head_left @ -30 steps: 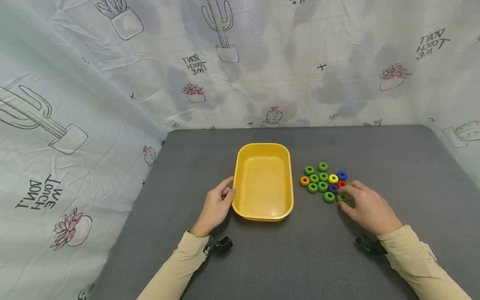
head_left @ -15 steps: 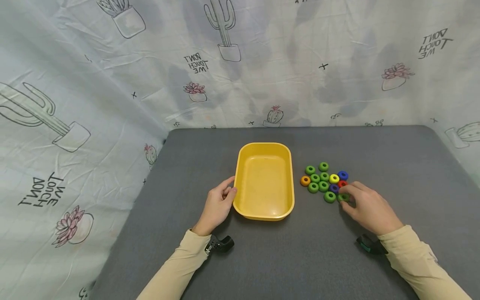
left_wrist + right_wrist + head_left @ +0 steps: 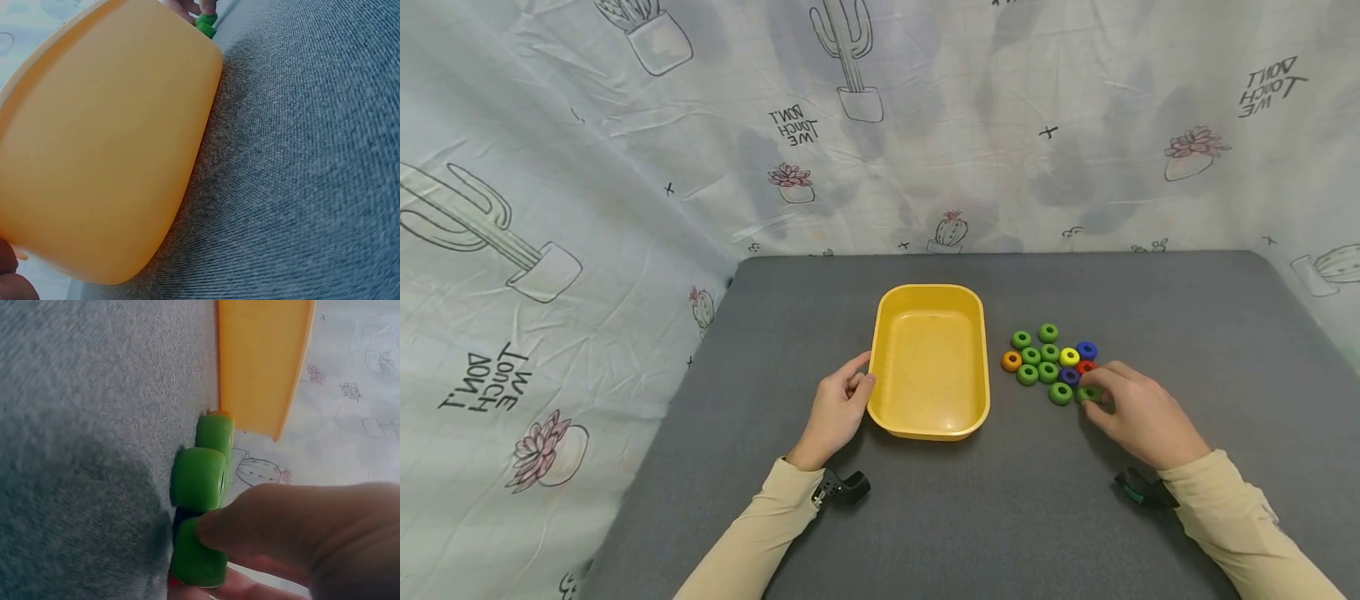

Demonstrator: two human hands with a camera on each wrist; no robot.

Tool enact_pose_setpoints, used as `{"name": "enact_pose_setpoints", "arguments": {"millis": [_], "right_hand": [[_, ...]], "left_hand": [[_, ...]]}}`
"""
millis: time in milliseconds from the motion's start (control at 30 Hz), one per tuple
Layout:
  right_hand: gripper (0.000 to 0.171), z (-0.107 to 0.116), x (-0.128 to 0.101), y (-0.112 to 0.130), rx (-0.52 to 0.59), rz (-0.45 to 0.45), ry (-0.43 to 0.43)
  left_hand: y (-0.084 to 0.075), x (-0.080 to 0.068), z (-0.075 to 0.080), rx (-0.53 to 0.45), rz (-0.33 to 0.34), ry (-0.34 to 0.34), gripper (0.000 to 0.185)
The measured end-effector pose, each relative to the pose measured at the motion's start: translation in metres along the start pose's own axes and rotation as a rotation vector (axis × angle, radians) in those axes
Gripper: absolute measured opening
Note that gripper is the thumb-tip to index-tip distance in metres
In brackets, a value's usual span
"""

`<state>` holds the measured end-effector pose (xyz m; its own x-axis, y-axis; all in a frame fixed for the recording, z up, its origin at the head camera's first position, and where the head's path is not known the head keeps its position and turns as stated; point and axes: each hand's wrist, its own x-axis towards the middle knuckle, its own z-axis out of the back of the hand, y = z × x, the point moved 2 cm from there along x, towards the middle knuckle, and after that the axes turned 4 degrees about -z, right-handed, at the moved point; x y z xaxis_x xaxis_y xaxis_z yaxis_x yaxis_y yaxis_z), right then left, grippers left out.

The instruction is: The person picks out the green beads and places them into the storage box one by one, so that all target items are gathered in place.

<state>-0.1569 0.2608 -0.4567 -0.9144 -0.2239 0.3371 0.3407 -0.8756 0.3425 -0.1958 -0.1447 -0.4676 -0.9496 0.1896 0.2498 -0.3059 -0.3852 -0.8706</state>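
Observation:
A yellow plastic tray [image 3: 929, 375] with nothing in it lies on the grey table. My left hand [image 3: 831, 418] holds its left rim, thumb near the edge and fingers against the outer side. In the left wrist view, the tray's outer wall [image 3: 112, 137] fills much of the picture. My right hand [image 3: 1142, 419] pinches a green ring [image 3: 195, 557] between thumb and fingers, at the near right of a group of small rings. Beside it lie another green ring [image 3: 1060, 393], a dark blue ring [image 3: 1068, 377] and a red ring [image 3: 1086, 367], partly covered by my fingers.
More green rings [image 3: 1048, 372] cluster between tray and right hand, with an orange ring [image 3: 1011, 361], a yellow ring [image 3: 1069, 357] and a blue ring [image 3: 1086, 350]. A cactus-print cloth [image 3: 925, 150] hangs behind the table [image 3: 955, 533] and at its sides.
The head view has shifted very slightly. Both hands, the tray and the rings stay in practically the same places.

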Motion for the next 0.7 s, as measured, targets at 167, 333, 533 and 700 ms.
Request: {"name": "enact_pose_setpoints", "arguments": {"millis": [167,333,533,700], "right_hand": [[0.031,0.002,0.002,0.004,0.000,0.019,-0.036],[0.032,0.004,0.006,0.009,0.003,0.052,-0.063],[0.034,0.009,0.015,0.020,0.025,0.092,-0.096],[0.032,0.011,0.025,0.032,0.040,0.105,-0.094]], "left_hand": [[-0.001,0.000,0.000,0.005,-0.009,-0.001,0.043],[0.000,0.000,-0.002,0.003,-0.005,0.002,0.043],[0.000,0.000,-0.003,0.003,-0.010,0.004,0.043],[0.000,0.000,-0.003,0.011,-0.006,0.003,0.042]]}}
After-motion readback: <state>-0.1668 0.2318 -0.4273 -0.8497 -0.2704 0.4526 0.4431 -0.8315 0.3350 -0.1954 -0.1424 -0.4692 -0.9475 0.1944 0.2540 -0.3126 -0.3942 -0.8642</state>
